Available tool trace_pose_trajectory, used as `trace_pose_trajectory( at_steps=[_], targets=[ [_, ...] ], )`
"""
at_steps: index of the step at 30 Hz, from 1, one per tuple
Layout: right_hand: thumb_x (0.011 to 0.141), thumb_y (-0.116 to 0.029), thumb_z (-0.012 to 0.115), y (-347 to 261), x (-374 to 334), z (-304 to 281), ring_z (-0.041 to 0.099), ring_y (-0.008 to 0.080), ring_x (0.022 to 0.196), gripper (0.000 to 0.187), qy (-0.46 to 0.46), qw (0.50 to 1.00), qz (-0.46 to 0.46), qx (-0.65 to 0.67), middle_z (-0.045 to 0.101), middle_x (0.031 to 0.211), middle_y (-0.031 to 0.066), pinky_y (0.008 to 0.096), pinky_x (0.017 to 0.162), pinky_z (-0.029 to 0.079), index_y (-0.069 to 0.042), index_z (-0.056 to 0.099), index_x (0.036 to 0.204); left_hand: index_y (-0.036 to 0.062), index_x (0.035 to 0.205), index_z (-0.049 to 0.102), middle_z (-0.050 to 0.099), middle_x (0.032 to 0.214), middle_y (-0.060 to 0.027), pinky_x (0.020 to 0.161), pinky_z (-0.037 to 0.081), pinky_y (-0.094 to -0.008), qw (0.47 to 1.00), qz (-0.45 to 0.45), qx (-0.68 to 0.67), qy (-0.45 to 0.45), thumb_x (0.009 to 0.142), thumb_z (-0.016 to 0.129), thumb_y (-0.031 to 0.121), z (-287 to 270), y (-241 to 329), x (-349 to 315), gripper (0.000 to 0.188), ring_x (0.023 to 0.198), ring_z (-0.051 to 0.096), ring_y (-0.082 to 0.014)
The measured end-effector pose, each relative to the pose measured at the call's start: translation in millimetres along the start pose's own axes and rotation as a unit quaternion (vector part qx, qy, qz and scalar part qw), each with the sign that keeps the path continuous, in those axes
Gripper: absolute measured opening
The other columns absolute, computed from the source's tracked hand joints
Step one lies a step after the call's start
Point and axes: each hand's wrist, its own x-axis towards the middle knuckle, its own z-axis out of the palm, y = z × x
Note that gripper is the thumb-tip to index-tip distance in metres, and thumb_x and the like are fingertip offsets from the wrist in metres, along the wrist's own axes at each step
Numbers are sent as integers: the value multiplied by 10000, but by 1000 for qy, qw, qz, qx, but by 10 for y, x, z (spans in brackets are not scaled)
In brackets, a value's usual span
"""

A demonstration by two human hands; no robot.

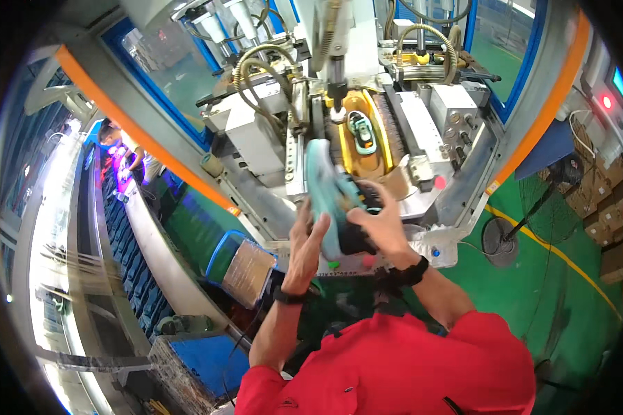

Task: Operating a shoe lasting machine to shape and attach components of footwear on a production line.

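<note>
A pale teal shoe (323, 197), smeared by motion, is held upright in front of the machine. Along its left side lie the fingers of my left hand (304, 249), with the thumb against the upper. My right hand (382, 225) grips the shoe from the right, near its dark opening. Just beyond, a second teal-and-black shoe (362, 131) sits in the machine's yellow-edged cradle (353, 166), under a vertical metal press rod (336, 83). Black bands circle both my wrists.
The machine's frame has orange edges (142, 142). Green, red and blue buttons (435, 253) line its front. A blue-rimmed stool (249, 273) stands left, before a conveyor (135, 256) where another person (131, 152) works. On the right are a floor fan (500, 242) and cardboard boxes (595, 207).
</note>
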Motion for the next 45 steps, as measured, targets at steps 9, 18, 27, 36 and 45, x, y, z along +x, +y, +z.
trace_pose_trajectory(
  at_steps=[9, 18, 27, 36, 45],
  targets=[
    [726, -76, 692, -110, 571, -1602, 587, 148, 988, 540, 224, 970, -36, -84, 617, 1086, 73, 285, 905, 462, -7, 544, 1241, -132, 1342, 404, 569, 1234, -267, 949, 460, -399, 935, -16, 350, 60, 758, 750, 492, 542, -1251, 2989, 922, 1139, 565, -356],
    [687, -61, 698, -159, 814, -1921, 600, 167, 942, 555, 330, 883, -38, -332, 632, 1068, 94, 300, 889, 478, 16, 555, 1218, -62, 1280, 362, 619, 1109, -291, 887, 479, -505, 916, -51, 373, 136, 729, 646, 135, 682, -1995, 3950, 651, 1032, 606, -441],
    [636, -356, 796, 107, 3218, -1125, 646, 333, 1012, 667, 47, 837, 117, -533, 653, 1067, 246, 399, 861, 508, 60, 602, 1120, -8, 1135, 586, 670, 931, -56, 610, 540, -296, 950, -274, -147, -34, 808, 699, 71, -151, -388, 1836, 355, 761, 662, -153],
    [792, -253, 668, 2141, 3801, -98, 676, 406, 862, 420, 109, 773, -47, -624, 673, 899, 236, 465, 790, 540, 0, 507, 1087, -30, 1262, 505, 612, 1098, -88, 848, 516, -318, 925, -189, -155, 291, 734, 685, -42, -1127, 142, -280, 558, 959, 629, -201],
    [821, -66, 651, 1301, 1610, 548, 599, 370, 846, 147, -109, 842, -291, -441, 615, 877, 175, 432, 733, 488, -16, 632, 958, 46, 1180, 572, 636, 987, -55, 682, 551, -298, 784, -153, -176, 576, 825, 670, 67, -971, -296, -1645, 368, 840, 656, -181]
  ],
)
